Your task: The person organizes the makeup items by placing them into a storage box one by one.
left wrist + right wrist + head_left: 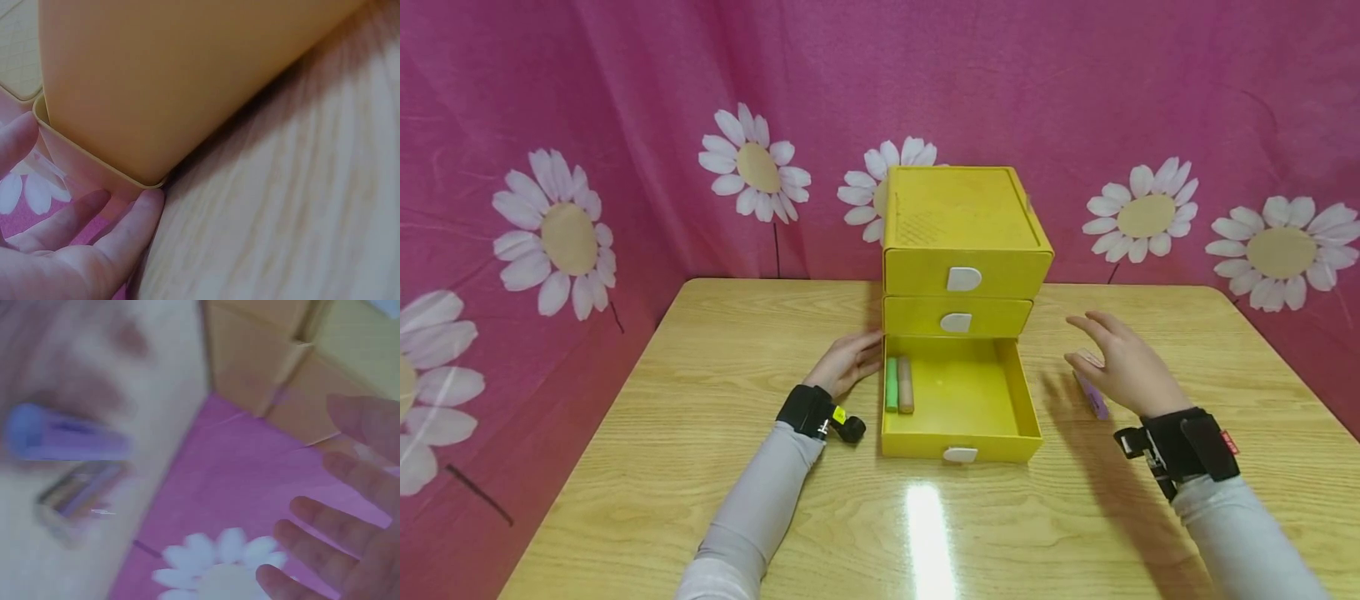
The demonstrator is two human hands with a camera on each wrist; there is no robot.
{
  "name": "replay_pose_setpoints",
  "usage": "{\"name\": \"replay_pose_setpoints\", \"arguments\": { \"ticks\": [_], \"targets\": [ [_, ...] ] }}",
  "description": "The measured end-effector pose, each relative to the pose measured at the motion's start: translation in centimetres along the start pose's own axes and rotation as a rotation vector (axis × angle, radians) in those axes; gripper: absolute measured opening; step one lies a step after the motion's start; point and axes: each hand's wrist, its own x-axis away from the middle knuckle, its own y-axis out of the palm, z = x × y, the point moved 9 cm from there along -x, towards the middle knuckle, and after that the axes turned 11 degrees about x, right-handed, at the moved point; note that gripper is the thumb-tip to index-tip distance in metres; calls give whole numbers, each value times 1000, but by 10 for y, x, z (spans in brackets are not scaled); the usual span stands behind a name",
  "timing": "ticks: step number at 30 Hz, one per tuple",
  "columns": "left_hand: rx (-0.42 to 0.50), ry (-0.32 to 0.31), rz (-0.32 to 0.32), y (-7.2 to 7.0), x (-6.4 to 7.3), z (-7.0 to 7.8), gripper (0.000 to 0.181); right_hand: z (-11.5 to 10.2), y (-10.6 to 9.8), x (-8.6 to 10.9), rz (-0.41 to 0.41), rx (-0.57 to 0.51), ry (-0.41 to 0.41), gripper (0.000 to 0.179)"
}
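A yellow drawer unit (967,208) stands with its bottom drawer (1026,392) pulled out. In that drawer, a green stick (892,385) and a tan stick (906,385) lie side by side along the left wall. My left hand (844,363) rests its fingertips (149,203) against the unit's left side, at the edge where the drawer comes out. To the right of the unit my right hand (1123,367) hovers with spread fingers, holding nothing. Beneath it a purple stick-like object (1092,397) lies on the table, a blurred purple cylinder (65,434) in the right wrist view.
Beside the purple cylinder is a small blurred brown-and-silver piece (78,490). Two closed drawers with white pulls (964,279) sit above the open one. The wooden table (715,358) ends at a pink curtain (820,67) with daisies, right behind the unit.
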Motion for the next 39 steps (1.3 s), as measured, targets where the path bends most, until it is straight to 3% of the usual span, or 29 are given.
{"name": "replay_pose_setpoints", "arguments": {
  "ticks": [5,11,18,26,39],
  "targets": [
    [-2,1,1,-1,-1,0,43,28,30,6,-100,-22,88,52],
    [8,-3,-1,-1,-2,0,42,42,50,11,-135,21,125,49],
    [6,2,-5,-1,-2,0,43,40,57,12,-158,-19,138,18],
    [7,-5,0,-2,-3,-1,42,43,64,17,-163,-23,219,36],
    [17,-10,-4,-2,-3,-2,43,43,72,17,-247,-32,230,29]
  ]
}}
